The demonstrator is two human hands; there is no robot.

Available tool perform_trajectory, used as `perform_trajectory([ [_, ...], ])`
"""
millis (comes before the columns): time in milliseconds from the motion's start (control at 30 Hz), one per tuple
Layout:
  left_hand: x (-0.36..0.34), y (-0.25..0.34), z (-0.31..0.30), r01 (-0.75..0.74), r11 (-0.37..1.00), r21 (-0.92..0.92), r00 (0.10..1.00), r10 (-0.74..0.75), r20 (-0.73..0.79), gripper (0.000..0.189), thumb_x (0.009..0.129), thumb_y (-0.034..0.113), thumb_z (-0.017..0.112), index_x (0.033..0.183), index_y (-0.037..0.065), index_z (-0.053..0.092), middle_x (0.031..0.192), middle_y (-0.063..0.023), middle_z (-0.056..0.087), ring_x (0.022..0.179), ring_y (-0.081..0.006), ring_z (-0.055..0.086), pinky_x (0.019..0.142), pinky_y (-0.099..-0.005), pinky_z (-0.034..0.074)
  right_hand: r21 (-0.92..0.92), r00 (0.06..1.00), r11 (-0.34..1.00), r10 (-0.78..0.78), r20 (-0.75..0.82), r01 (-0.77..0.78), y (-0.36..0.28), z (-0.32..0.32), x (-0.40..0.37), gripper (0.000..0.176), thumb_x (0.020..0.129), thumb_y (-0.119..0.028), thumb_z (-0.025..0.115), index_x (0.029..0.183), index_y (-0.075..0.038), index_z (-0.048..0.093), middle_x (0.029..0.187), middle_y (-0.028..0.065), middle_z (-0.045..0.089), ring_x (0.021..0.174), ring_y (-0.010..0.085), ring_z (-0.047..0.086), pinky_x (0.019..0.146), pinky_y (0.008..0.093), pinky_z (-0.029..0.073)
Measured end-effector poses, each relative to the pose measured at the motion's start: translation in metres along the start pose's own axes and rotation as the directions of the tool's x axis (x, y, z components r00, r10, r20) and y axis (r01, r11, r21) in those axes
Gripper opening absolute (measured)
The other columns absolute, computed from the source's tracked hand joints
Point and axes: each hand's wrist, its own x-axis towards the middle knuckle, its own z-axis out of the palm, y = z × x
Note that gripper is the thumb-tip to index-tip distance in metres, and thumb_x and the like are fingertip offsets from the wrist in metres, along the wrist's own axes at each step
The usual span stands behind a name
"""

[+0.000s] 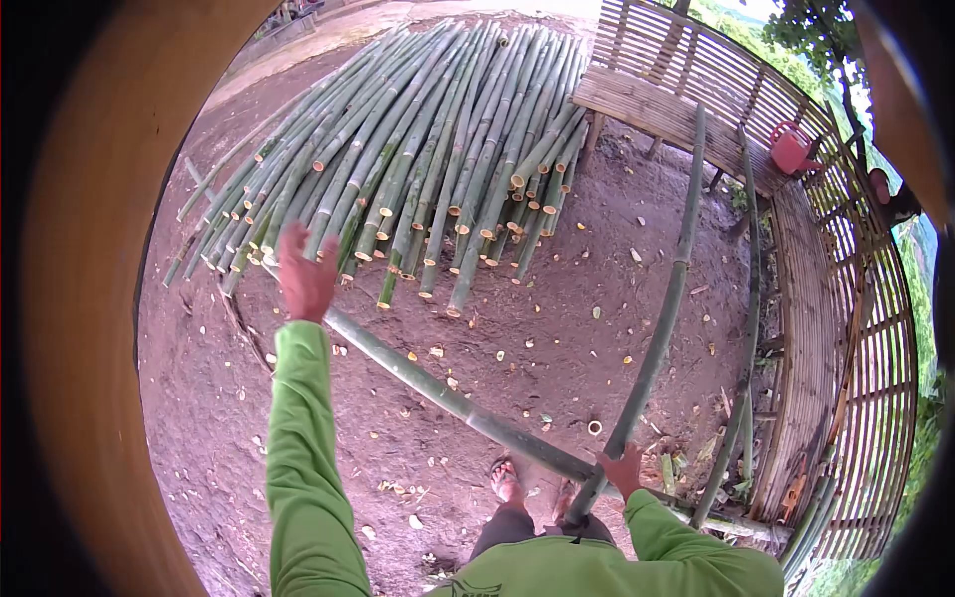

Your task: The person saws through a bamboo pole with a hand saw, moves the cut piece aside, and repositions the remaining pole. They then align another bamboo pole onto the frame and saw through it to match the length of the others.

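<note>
My right hand (622, 470) is closed on a long green bamboo pole (659, 343), low down near my waist. The pole runs from my lap up toward the bench at the back, its far end near the bench edge. My left hand (306, 277) is raised out in front, fingers apart, holding nothing. Beneath it, another bamboo pole (438, 391) stretches diagonally across the ground and passes under the held one. Beyond my left hand lies a large pile of cut bamboo poles (428, 149), their open ends facing me.
A slatted bamboo bench (801, 328) with a railing curves along the right and back. On it sits a pink watering can (791, 149). Another pole (753, 269) leans by the bench. Bamboo offcuts and a cut ring (595, 428) dot the dirt ground (537, 348).
</note>
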Motion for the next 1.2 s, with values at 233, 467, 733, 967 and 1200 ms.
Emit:
perform_trajectory([
  [233,-0.377,0.055,0.064,0.244,0.969,-0.028,0.401,-0.074,0.913,0.057,0.079,0.044,0.069,0.114,0.001,0.059,0.114,-0.0267,0.060,0.106,-0.0411,0.058,0.092,-0.0451,0.046,0.347,0.965,0.902,0.218,0.144,-0.256,0.026,0.033,0.031,0.088,0.062,-0.030,0.081,0.125,0.012,0.037,0.115,0.0258,0.056,0.106,0.0353,0.058,0.089,0.0447,0.048],
  [467,-0.526,0.140,0.045,0.342,0.937,0.076,-0.033,-0.069,0.997,0.072,0.067,0.053,0.077,0.105,-0.007,0.061,0.099,-0.0253,0.066,0.093,-0.0330,0.066,0.081,-0.0435,0.050,0.608,0.957,0.768,0.022,0.288,-0.200,-0.009,0.024,0.030,0.054,0.064,-0.021,0.082,0.103,0.006,0.056,0.082,0.0121,0.065,0.074,0.0212,0.065,0.064,0.0365,0.054],
  [733,-0.416,0.163,-0.113,0.336,0.880,0.337,-0.058,-0.338,0.939,0.061,0.064,0.041,0.079,0.110,0.005,0.059,0.091,-0.0175,0.069,0.082,-0.0320,0.068,0.074,-0.0393,0.052,0.779,0.743,0.401,-0.282,0.606,-0.483,-0.060,-0.028,0.005,0.058,0.086,-0.047,0.062,0.125,-0.007,0.049,0.106,0.0089,0.061,0.088,0.0243,0.060,0.077,0.0425,0.050],
  [967,-0.513,0.154,-0.344,0.207,0.737,0.643,-0.141,-0.628,0.765,0.061,0.061,0.042,0.078,0.111,0.012,0.060,0.088,-0.0187,0.068,0.081,-0.0362,0.067,0.079,-0.0447,0.053,0.863,0.852,-0.087,-0.239,0.467,-0.497,-0.097,-0.073,0.064,0.048,0.085,-0.059,0.059,0.103,-0.015,0.054,0.090,0.0074,0.061,0.081,0.0254,0.060,0.071,0.0438,0.050],
  [1200,-0.661,0.140,-0.460,0.303,0.625,0.720,0.158,-0.778,0.608,0.055,0.055,0.037,0.081,0.098,0.010,0.062,0.081,-0.0172,0.068,0.079,-0.0365,0.068,0.073,-0.0454,0.054,0.779,0.763,0.029,-0.186,0.620,-0.626,-0.117,-0.017,-0.031,0.033,0.085,-0.044,0.065,0.093,-0.013,0.055,0.077,0.0062,0.058,0.068,0.0235,0.059,0.063,0.0409,0.051],
])
